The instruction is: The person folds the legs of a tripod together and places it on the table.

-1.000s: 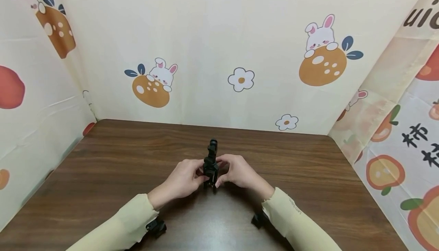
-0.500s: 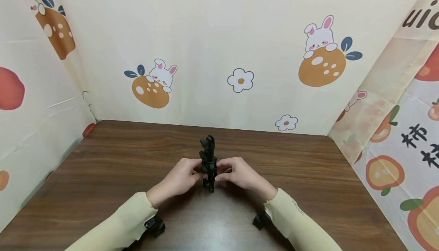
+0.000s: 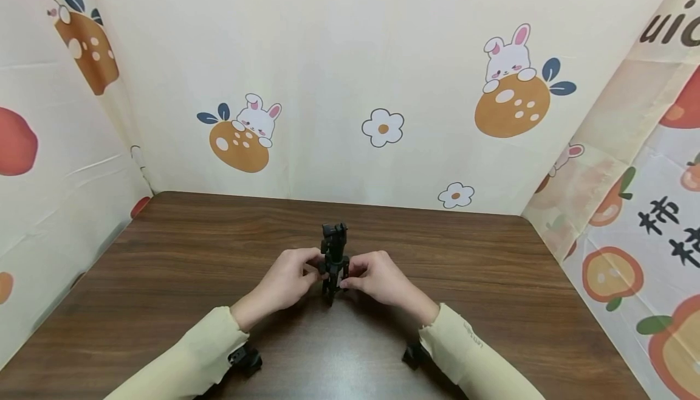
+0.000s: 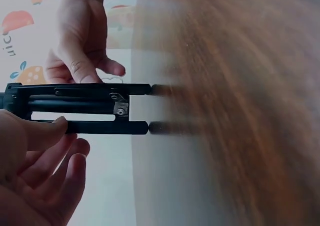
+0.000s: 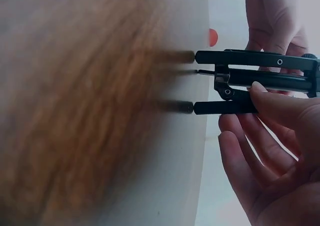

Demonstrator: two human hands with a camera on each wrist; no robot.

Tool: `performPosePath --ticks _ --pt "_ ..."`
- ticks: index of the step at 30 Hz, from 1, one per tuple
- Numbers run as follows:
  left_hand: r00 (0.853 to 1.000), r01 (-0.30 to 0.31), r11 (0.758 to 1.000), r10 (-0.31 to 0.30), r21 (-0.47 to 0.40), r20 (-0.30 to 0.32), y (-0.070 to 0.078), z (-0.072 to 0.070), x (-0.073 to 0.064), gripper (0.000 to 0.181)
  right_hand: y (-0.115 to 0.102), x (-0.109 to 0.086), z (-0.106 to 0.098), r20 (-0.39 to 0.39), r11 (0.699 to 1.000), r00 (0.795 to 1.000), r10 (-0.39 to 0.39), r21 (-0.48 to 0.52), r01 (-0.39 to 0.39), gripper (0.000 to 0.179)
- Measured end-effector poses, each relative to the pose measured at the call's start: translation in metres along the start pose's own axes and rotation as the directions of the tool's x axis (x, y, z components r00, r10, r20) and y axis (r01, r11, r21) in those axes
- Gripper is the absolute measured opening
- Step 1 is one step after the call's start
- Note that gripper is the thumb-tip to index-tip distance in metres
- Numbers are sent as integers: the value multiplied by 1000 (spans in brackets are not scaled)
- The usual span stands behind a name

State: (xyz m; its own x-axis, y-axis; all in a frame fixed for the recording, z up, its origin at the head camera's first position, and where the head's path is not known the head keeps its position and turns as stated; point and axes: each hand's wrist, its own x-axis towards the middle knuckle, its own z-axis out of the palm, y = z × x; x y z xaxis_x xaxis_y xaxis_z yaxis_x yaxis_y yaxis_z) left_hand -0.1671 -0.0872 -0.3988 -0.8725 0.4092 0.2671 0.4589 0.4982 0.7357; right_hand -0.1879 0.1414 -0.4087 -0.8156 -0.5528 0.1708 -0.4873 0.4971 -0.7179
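Note:
A small black tripod [image 3: 334, 260] stands upright on the brown wooden table [image 3: 191, 254], feet down near the middle. My left hand [image 3: 314, 272] pinches one leg from the left, and my right hand [image 3: 350, 279] pinches another from the right. In the left wrist view the thumb of my left hand [image 4: 47, 131] lies along the lower leg of the tripod [image 4: 90, 108], with my right hand [image 4: 80, 40] behind the upper leg. The right wrist view shows my right hand [image 5: 270, 131] with its thumb on the near leg of the tripod [image 5: 250, 80], and my left hand [image 5: 275, 20] beyond.
Cream cloth walls printed with rabbits and oranges [image 3: 383, 84] close the table at the back and both sides. Black wrist mounts [image 3: 244, 360] sit under both pale yellow sleeves. The tripod's feet touch the tabletop [image 4: 225, 110].
The tripod tilted left half a second ago and now stands straighter. Its legs have parted a little. Both hands stay on it, slightly lower and closer to me.

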Motion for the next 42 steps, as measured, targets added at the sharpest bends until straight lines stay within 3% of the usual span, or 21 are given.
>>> performPosePath --ticks 8,17,23,30,42 --pt "997 66 997 -67 -35 -32 -4 -7 -10 18 -5 -4 3 -26 1000 1000 16 -22 -17 13" --pt "993 98 979 -84 -178 80 -8 -5 -16 17 -12 -10 9 -96 996 994 50 -72 -57 22" --pt "996 76 989 -69 -123 56 -8 2 -14 17 -16 -12 15 -110 995 991 73 -61 -80 19" --pt "997 78 993 -77 -90 14 -6 7 -10 17 -17 -12 15 -55 997 996 70 16 -70 12" --pt "1000 21 999 -20 -43 14 -2 4 -10 13 -12 -7 11 -36 996 998 -60 -66 57 17"
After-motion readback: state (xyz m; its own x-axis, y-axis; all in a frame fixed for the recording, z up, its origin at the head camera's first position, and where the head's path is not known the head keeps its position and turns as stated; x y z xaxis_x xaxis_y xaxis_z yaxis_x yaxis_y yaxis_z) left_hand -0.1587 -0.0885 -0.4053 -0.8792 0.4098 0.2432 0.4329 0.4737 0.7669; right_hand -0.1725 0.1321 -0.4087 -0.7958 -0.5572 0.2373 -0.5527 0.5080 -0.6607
